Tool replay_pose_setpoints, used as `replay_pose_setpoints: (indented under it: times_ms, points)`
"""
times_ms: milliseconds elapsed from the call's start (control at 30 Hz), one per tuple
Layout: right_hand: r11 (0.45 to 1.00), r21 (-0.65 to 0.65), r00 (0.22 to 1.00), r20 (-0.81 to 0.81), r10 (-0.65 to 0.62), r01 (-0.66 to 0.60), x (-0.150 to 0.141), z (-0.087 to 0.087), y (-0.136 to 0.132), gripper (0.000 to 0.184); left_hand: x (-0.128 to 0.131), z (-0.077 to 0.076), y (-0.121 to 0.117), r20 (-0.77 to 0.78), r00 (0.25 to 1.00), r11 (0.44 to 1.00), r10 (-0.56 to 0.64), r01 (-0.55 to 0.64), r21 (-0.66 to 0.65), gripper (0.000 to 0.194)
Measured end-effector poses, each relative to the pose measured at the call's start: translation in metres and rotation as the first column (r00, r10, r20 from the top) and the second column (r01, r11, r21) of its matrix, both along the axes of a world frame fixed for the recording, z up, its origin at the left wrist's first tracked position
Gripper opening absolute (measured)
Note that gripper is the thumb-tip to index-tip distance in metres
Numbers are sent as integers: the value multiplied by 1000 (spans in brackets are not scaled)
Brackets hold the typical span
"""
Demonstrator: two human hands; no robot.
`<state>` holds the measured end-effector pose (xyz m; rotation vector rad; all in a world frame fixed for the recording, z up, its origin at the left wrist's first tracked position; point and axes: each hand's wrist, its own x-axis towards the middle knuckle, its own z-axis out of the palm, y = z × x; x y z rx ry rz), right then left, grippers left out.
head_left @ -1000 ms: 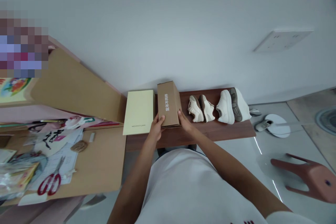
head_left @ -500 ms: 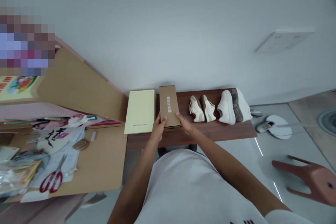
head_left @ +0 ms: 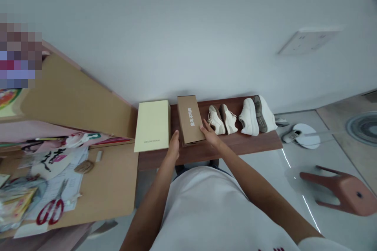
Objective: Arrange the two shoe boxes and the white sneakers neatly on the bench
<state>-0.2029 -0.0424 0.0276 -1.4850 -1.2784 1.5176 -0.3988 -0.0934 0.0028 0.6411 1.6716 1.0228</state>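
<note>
One brown box (head_left: 191,119), right hand (head_left: 211,136) touching, fingers spread, left hand (head_left: 173,147) just beside, finger state unclear

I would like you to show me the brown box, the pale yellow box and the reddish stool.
Brown box (head_left: 190,118): head view, middle of its top face.
Pale yellow box (head_left: 152,123): head view, on its top.
Reddish stool (head_left: 350,194): head view, on its seat.

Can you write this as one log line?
left hand: open, beside brown box; right hand: touching brown box's right edge; yellow box: farther left; shoes: farther right
</note>
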Motion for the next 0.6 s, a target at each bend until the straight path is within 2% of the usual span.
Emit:
replay_pose_setpoints:
  times_ms: [100, 267, 433, 600]
  points:
    - [999, -6, 998, -37, -43, 42, 13, 4, 4, 80, 1, -8, 7, 68, 997, 985, 27, -15, -171, 70]
    - [994, 16, 994, -27, -104, 104, 33, 6, 11, 83, 12, -18, 13, 127, 988, 916, 87, -30, -399, 67]
    - [986, 99, 979, 141, -145, 132, 42, 8, 19, 76, 16, -26, 8, 307, 935, 911, 177, -37, -410, 59]
    - [969, 231, 963, 229, -139, 85, 38, 11, 20, 51, 15, -19, 7, 342, 920, 938, 191, -69, -340, 47]
